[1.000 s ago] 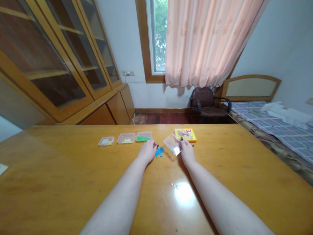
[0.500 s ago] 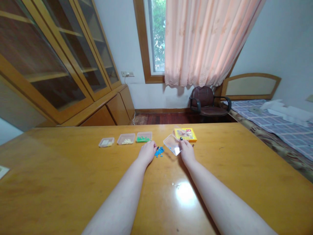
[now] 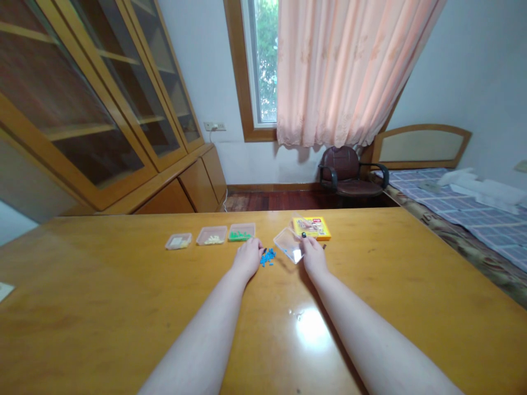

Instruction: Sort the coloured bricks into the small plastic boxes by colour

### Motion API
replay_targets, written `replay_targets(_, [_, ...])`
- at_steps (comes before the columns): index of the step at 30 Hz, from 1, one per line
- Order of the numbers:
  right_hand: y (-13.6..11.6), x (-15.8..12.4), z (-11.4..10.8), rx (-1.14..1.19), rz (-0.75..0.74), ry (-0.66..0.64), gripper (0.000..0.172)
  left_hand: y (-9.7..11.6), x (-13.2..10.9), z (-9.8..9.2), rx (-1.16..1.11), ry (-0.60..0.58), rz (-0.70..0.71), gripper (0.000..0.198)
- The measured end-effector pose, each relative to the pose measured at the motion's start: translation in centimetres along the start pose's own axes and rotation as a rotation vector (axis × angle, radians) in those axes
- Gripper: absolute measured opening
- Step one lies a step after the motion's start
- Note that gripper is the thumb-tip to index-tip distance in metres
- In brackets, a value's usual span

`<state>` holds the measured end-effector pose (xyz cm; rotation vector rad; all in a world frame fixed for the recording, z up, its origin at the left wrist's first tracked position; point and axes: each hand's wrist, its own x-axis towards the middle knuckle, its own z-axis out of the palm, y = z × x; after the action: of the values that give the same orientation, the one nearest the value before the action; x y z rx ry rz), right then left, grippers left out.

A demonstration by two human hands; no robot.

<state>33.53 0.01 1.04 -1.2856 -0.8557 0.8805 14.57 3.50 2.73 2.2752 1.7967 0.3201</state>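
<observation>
A small pile of blue pieces (image 3: 268, 258) lies loose on the wooden table (image 3: 164, 318). At the pile's left edge rests my left hand (image 3: 248, 256), its fingers drawn together; what they pinch, if anything, is too small to make out. My right hand (image 3: 313, 255) grips a clear plastic box (image 3: 288, 247) by its right side, tilted just right of the pile. One blue speck shows inside the box. Dark nails show on both hands.
Left of my hands stand a clear box of green pieces (image 3: 242, 232), one with cream pieces (image 3: 212, 236) and a smaller one with pale pieces (image 3: 178, 241). Behind my right hand lies a yellow box (image 3: 321, 227). A chair (image 3: 349, 170) stands beyond the table.
Both hands and the clear box hold nearly the same places. The whole view has shifted very slightly; the blue pile looks much the same.
</observation>
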Motion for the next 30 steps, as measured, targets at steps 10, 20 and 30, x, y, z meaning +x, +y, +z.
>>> replay_targets(10, [-0.7,-0.4,0.0,-0.021,-0.005,-0.013,0.033,-0.2,0.3,0.4,-0.075,0.039,-0.021,0.008])
replay_targets(20, [0.2,-0.4,0.1,-0.200,-0.103,-0.206,0.030,1.0,-0.4,-0.5,-0.488,0.411,0.186,0.008])
replay_targets(30, [-0.4,-0.4,0.1,-0.115,-0.032,-0.083,0.028,1.2,-0.5,-0.5,-0.487,0.309,0.359,0.017])
